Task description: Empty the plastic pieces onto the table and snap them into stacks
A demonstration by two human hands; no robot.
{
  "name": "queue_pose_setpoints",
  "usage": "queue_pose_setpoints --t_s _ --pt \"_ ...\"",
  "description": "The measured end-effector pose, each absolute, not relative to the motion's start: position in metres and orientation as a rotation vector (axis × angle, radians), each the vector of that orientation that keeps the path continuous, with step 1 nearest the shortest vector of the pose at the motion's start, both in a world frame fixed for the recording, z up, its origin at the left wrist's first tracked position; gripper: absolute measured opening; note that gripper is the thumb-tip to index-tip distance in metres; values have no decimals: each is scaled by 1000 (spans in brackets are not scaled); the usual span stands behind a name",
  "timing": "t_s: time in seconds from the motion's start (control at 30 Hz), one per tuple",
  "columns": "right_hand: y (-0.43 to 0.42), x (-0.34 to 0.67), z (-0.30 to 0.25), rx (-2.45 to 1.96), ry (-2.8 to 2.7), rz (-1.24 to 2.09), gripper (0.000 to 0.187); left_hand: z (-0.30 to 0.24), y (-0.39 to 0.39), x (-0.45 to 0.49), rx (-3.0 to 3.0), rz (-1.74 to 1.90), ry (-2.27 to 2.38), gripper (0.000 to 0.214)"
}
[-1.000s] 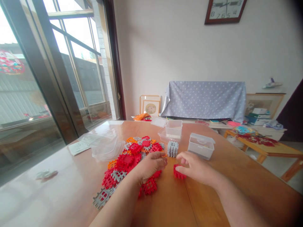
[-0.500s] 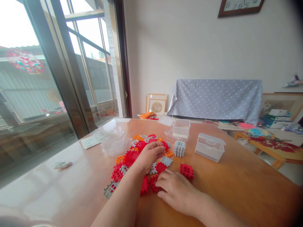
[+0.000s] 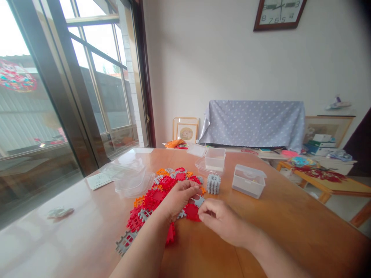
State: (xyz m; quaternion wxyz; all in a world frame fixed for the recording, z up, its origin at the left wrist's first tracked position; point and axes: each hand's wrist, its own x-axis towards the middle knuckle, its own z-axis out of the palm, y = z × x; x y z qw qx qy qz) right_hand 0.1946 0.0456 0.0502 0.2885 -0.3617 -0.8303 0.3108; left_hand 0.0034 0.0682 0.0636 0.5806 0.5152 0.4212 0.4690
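A pile of flat, notched plastic interlocking blocks in red (image 3: 156, 195), grey and orange lies on the table. Over the right part of this pile is my left hand (image 3: 182, 193), its fingers curled together with the tips close to a grey block (image 3: 199, 200). What its fingers hold, if anything, is hidden. My right hand (image 3: 222, 222) is closed, fingertips beside a flat red block (image 3: 192, 212); its grasp is hidden from view. Just beyond the hands stands a stack of grey blocks (image 3: 213, 183).
A clear plastic box (image 3: 248, 183) stands at the right, another box (image 3: 215, 159) farther back. Clear lids (image 3: 135, 185) and a paper sheet (image 3: 100, 179) lie left of the pile. A small clear packet (image 3: 60, 213) is near the left edge.
The view has shifted slightly to the right. My right hand has lifted off the near red block and closed; that block and the red stack no longer show. My left hand stays over the pile.
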Motion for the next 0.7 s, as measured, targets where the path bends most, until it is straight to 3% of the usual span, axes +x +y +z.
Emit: queue_pose_setpoints --t_s 0.33,0.53,0.7 --pt "76 225 51 -952 -1735 1155 30 56 65 13 1324 962 923 37" --pt "79 224 45 -1049 -1792 810 31 52 68 18 1201 991 957 30" --pt "73 224 48 -1070 -2028 449 56 49 73 19 1026 1038 941 35"
